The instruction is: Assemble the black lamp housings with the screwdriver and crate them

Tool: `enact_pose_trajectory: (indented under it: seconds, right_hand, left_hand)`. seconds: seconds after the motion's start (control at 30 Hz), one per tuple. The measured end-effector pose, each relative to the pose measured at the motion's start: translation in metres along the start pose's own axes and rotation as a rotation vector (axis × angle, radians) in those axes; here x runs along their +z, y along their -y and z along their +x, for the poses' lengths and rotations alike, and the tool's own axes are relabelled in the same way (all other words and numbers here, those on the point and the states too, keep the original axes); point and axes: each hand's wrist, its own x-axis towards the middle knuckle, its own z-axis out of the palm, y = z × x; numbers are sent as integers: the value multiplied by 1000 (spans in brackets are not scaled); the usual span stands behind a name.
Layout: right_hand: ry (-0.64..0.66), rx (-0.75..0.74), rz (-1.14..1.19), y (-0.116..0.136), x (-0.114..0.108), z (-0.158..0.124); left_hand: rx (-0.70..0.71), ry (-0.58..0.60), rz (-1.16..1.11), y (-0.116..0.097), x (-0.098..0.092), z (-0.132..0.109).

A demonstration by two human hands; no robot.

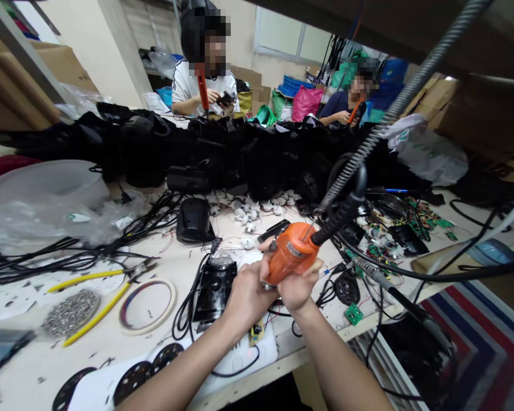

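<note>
An orange electric screwdriver (pixel 293 254) hangs tilted from a coiled spring, its cord leaving the top. My right hand (pixel 300 288) is wrapped round its lower body. Close against it, my left hand (pixel 249 288) is closed, its fingers curled at the screwdriver's lower end. Whatever lies between the left fingers is hidden, as is the screwdriver's tip. Just left of my hands, a black open plastic housing (pixel 214 291) lies on the bench with a black cable beside it. A small yellow circuit board (pixel 256 335) sits below my left wrist.
Yellow-handled cutters (pixel 95 308), a heap of screws (pixel 71 312) and a tape roll (pixel 148 306) lie left. Small white motors (pixel 246 214) and piled black housings (pixel 240 154) fill the back. Circuit boards (pixel 428 220) and cables lie right. Two people sit across the bench.
</note>
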Motion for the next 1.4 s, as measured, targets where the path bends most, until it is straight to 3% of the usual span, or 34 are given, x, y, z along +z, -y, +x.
enact_pose_trajectory:
  seconds: [0.2,0.37,0.5,0.9,1.4]
  right_hand:
    - [6,19,-77,-2,5,6]
    - [-72,5,87,32,6,2]
    - [-97,-45,61,53,-4,-10]
    - [-204,-24,21,32,-12,-17]
    - [-157,10,34,34,-10,-11]
  left_hand:
    - [-3,26,17,-3,-5,0]
    - [60,86,-71,3,-5,-2]
    - [57,112,-116,5,-8,-3]
    - [19,129,-125,3,-11,-1]
    - [-22,136,-147,0,-13,-1]
